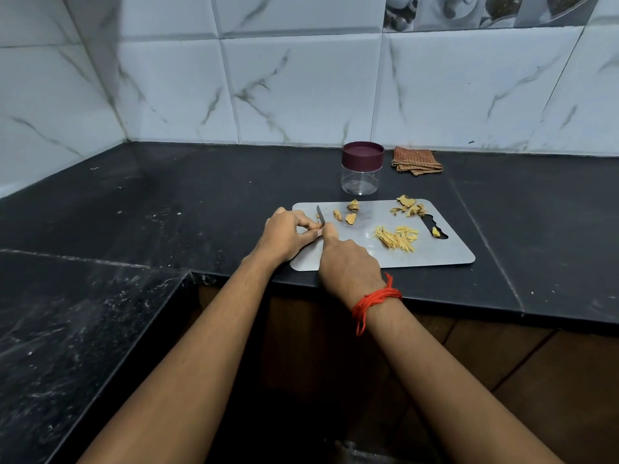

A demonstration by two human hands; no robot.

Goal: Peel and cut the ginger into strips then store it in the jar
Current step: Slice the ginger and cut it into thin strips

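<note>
I get one view: head camera, wide-angle, worn high, facing forward and down. Forearms [201, 346] enter from bottom edge, reach grey cutting board [445, 252] near frame centre, fairly near lens. Black countertop [201, 202] spans middle, marble-look wall tiles [301, 95] fill top.

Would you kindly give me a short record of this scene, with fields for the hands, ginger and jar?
left hand: pinches a small piece, mostly hidden
right hand: grips the knife, blade by left fingers
ginger strips: piled on the cutting board
jar: empty, lid on, behind the board
cloth: folded, right of jar
</note>
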